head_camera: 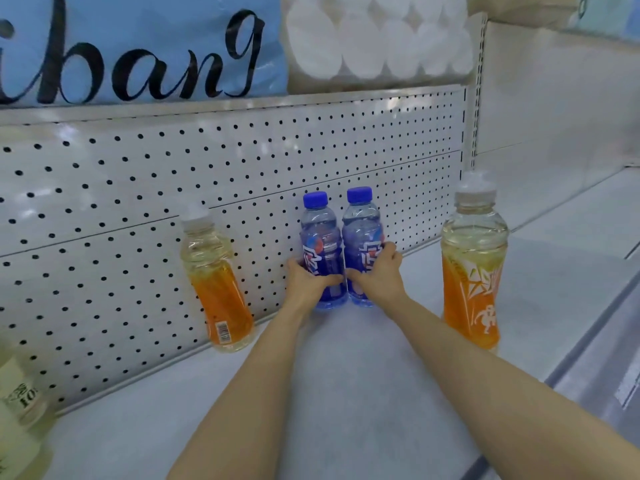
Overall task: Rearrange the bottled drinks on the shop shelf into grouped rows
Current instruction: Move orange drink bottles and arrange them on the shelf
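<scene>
Standing side by side at the back edge of the shelf (346,375), two blue bottles touch each other against the pegboard back panel (173,188); the left blue bottle (320,237) and the right blue bottle (362,233) are both upright, each with a blue cap, and their lower halves carry blue labels. The left hand (308,280) wraps the lower part of the left blue bottle, fingers curled round its far left side and thumb lying across the front; the right hand (379,271) grips the lower part of the right blue bottle the same way, fingers curled round its right side, thumb across the front; the two thumbs nearly meet between the bottles. Both forearms reach in from the front edge of the shelf.

To the left, apart from the blue pair, an orange-labelled bottle (216,282) with pale yellow drink stands at the back edge, appearing tilted in the wide view, its barcode facing out; to the right, nearer the front edge and well apart from the pair, a second orange-labelled bottle (472,265) stands upright with a clear cap. At the left front corner a pale bottle (20,410) is partly cut off by the picture. Above the panel sit a blue bag with black lettering (138,46) and a pack of white rolls (377,39).
</scene>
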